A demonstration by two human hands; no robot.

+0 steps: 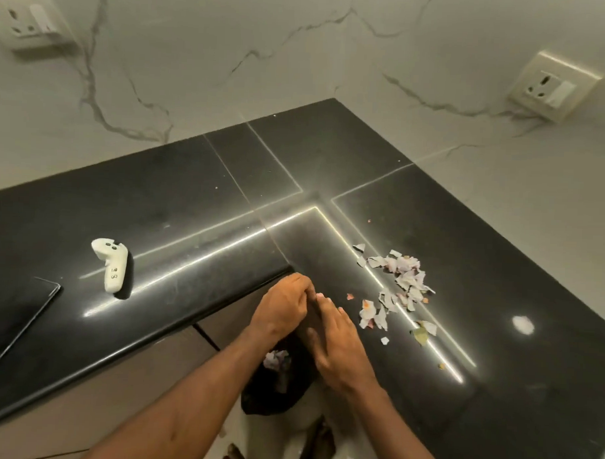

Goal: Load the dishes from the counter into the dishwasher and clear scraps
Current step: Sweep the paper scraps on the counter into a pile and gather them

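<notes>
We see the left hand (281, 307) at the counter (192, 198) edge, fingers curled inward; whether it holds anything we cannot tell. The right hand (338, 344) touches it, fingers straight and together, gripping nothing. The scraps (400, 287) lie heaped on the counter just right of the right hand, apart from it. Below both hands is a black bag (274, 396). A white controller (109, 263) lies well left of the left hand.
</notes>
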